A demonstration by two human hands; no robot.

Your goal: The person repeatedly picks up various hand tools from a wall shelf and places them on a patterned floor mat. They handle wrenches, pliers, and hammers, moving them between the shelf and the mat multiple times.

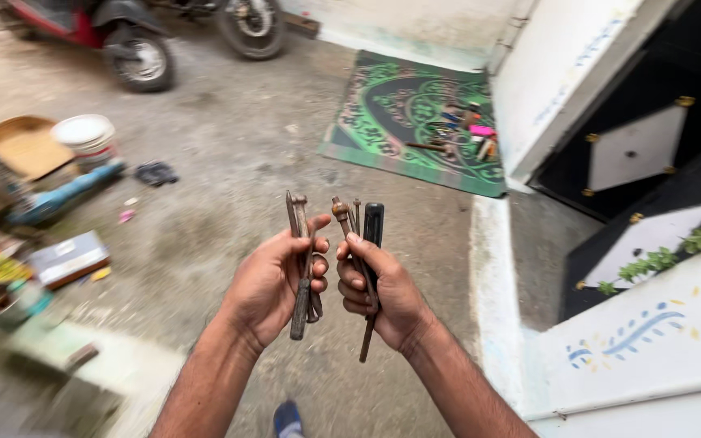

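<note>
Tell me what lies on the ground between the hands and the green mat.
Only bare concrete floor between the hands and green mat, per the head view.

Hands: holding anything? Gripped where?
Left hand grips rusty pliers around mid-length. Right hand grips a black-handled screwdriver and rusty rods mid-shaft.

Two bunches of worn hand tools stand side by side, nearly upright, above the concrete floor. The left bunch, rusty pliers (302, 259) with dark handles, points its jaws up and away. The right bunch, a black-handled screwdriver (373, 231) beside thin rusty rods (349, 235), fans out slightly at the far end.
</note>
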